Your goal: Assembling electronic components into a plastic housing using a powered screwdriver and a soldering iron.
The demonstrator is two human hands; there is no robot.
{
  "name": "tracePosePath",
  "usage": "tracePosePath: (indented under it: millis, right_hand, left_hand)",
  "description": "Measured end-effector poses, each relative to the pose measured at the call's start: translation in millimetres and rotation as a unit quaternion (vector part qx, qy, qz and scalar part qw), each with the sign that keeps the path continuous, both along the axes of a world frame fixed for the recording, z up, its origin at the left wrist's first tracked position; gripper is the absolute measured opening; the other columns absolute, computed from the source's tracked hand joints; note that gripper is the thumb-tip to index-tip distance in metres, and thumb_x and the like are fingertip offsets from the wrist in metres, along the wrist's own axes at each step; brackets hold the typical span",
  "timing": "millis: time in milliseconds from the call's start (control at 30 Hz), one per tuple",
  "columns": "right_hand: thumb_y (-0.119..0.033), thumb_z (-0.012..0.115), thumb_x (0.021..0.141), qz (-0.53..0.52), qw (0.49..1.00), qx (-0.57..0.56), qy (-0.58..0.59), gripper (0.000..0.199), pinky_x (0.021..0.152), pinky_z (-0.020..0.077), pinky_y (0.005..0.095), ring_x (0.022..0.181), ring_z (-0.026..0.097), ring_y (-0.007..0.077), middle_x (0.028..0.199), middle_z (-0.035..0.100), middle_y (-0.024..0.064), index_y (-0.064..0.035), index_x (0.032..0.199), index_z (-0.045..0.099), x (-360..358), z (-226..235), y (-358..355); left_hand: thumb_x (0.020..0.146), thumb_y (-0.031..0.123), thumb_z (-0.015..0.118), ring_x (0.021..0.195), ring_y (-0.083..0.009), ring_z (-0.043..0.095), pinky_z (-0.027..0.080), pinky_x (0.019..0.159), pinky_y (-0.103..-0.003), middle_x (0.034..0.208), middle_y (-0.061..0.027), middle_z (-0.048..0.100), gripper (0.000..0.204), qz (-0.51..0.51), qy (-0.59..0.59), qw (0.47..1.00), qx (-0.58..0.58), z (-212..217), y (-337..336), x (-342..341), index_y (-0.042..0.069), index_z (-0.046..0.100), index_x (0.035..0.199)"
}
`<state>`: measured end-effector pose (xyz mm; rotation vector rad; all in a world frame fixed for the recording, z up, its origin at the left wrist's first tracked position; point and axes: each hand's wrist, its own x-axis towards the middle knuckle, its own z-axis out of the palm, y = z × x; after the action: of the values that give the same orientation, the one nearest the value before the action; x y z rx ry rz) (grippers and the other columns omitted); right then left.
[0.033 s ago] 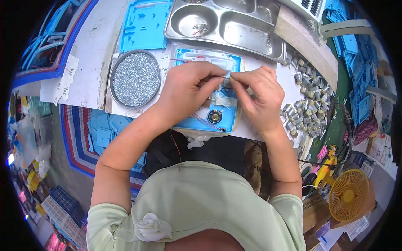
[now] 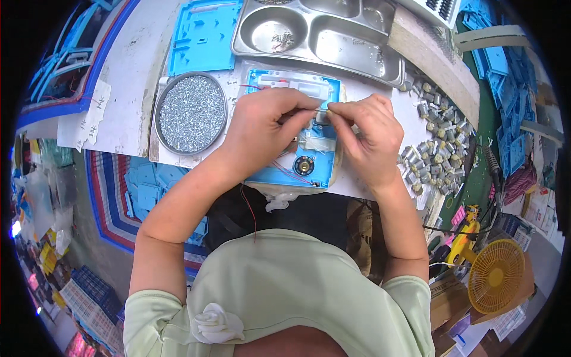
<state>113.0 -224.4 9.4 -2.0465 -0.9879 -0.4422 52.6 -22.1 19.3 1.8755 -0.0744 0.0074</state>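
A light-blue plastic housing [image 2: 329, 172] lies on the bench before me, with a round black speaker [image 2: 304, 165], a white battery compartment [image 2: 309, 88] and thin red wires in it. Above its middle, my left hand [image 2: 264, 125] pinches a thin wire between thumb and forefinger. My right hand [image 2: 372, 134] is closed in a pinch on the same strand, fingertips almost touching the left ones. A small silvery motor [image 2: 322, 117] sits in the housing just below the fingertips. My left hand hides part of the housing's left side.
A round dish of small screws [image 2: 191, 113] stands left of the housing. Behind are another blue panel [image 2: 202, 38] and a steel compartment tray [image 2: 315, 55]. Many small motors [image 2: 437, 149] are heaped at right. A yellow fan [image 2: 495, 276] stands at lower right.
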Motion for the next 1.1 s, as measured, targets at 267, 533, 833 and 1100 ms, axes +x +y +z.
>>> tracePosePath:
  millis: [267, 533, 833, 1100]
  right_hand:
    - [0.0, 0.072, 0.091, -0.361, 0.902, 0.195, 0.138, 0.026, 0.086, 0.0507, 0.0283, 0.095, 0.064, 0.0149, 0.107, 0.07, 0.0095, 0.0005, 0.117, 0.066, -52, 22, -166]
    - [-0.02, 0.066, 0.101, -0.455, 0.743, 0.446, 0.206, 0.04, 0.082, 0.0507, 0.0385, 0.091, 0.061, 0.0149, 0.12, 0.061, 0.0082, -0.0012, 0.133, 0.05, -57, 11, -268]
    - [-0.021, 0.053, 0.106, -0.518, 0.746, 0.413, 0.064, 0.029, 0.077, 0.0537, 0.0361, 0.078, 0.06, 0.02, 0.096, 0.068, 0.0149, 0.007, 0.11, 0.061, -51, 25, -311]
    - [-0.026, 0.06, 0.096, -0.169, 0.724, 0.633, 0.216, 0.033, 0.083, 0.05, 0.0393, 0.082, 0.056, 0.0257, 0.09, 0.06, 0.0131, 0.0002, 0.116, 0.064, -101, 55, -203]
  left_hand:
    - [0.086, 0.004, 0.074, 0.07, -0.027, 0.065, 0.051, 0.064, -0.036, 0.082, -0.0091, 0.067, 0.011, 0.0, -0.197, 0.971, 0.138, -4, -4, 8, 0.004, 0.071, 0.097]
    - [0.082, 0.006, 0.076, 0.077, -0.0302, 0.066, 0.052, 0.071, -0.041, 0.084, -0.0084, 0.067, 0.014, -0.025, -0.261, 0.922, 0.284, 1, -4, 8, 0.006, 0.071, 0.095]
    - [0.083, 0.004, 0.076, 0.077, -0.0305, 0.069, 0.054, 0.067, -0.039, 0.086, -0.0111, 0.07, 0.013, -0.008, -0.196, 0.96, 0.201, 0, -8, 4, 0.004, 0.07, 0.095]
    - [0.087, 0.004, 0.075, 0.07, -0.024, 0.071, 0.054, 0.062, -0.033, 0.084, -0.0115, 0.072, 0.011, -0.033, -0.114, 0.986, 0.12, 2, -6, 7, 0.001, 0.072, 0.097]
